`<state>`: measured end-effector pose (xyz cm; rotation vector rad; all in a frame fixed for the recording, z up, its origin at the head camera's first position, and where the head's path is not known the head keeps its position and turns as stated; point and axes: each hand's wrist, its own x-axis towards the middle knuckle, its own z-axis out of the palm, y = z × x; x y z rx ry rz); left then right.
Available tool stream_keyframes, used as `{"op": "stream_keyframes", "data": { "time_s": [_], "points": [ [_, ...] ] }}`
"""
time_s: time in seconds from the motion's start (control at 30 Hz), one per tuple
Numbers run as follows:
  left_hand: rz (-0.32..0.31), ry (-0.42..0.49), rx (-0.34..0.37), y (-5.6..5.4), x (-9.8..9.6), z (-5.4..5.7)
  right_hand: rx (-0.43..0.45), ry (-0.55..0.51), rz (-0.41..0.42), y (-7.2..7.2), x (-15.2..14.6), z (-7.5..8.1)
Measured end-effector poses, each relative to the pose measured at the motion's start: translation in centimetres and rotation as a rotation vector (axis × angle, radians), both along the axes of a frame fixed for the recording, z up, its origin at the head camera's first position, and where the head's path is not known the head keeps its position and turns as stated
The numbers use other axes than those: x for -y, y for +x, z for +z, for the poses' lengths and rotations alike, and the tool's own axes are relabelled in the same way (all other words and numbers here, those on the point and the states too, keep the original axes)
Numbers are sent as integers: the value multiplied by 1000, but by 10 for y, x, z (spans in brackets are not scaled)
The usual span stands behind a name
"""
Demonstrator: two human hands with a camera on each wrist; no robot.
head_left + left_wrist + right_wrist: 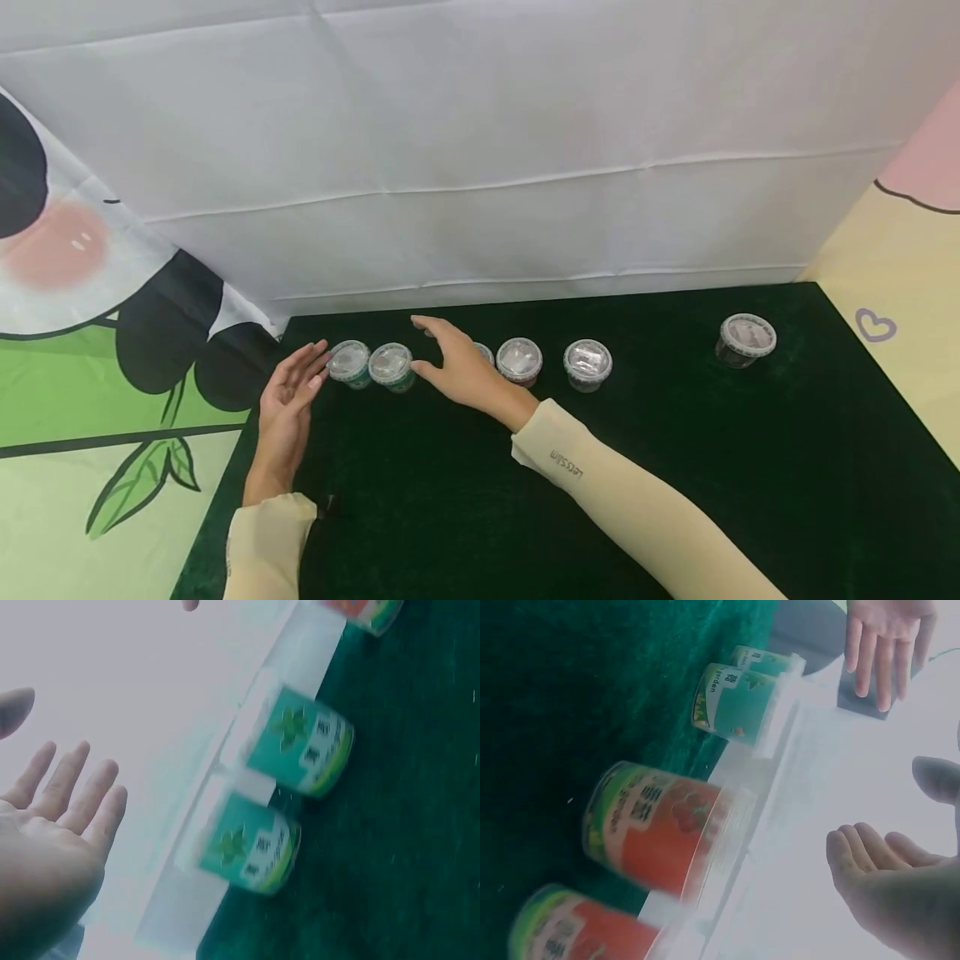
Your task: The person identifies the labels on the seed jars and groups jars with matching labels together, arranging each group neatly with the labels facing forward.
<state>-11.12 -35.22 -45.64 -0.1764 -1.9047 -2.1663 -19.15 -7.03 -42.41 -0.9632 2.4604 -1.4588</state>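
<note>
My left hand [287,404] is raised with extended fingers beside a teal-labelled tub [348,362] at the left end of a row. A second teal-labelled tub [391,365] stands close to its right; both show a green leaf picture in the left wrist view. My right hand [467,367], thumb and fingers spread apart and holding nothing, hovers just right of this second tub. It partly hides one red-labelled tub [486,353]. Next to that stands another red-labelled tub [519,360]. In the right wrist view, a red label [664,832] shows a tomato-like picture.
Further right are a clear-lidded tub [588,364] and, well apart near the right edge, a dark tub [746,339]. A dark green cloth [465,517] covers the table. White fabric [480,167] hangs behind it, with printed cartoon panels at both sides.
</note>
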Motion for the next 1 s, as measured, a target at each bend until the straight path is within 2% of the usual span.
{"op": "stream_keyframes", "data": {
  "time_s": [0.33, 0.67, 0.77, 1.0],
  "points": [
    [-117, 12, -57, 4, -28, 2, 109, -188, -36, 11, -47, -3],
    [-273, 17, -120, 1, -62, -6, 120, -225, -106, 21, -89, -8],
    [-289, 1, -111, 0, -72, -9, 119, -251, -110, 22, -102, -10],
    [-341, -18, -31, -3, -92, -15, 97, -264, -160, 23, -128, -11]
  ]
}}
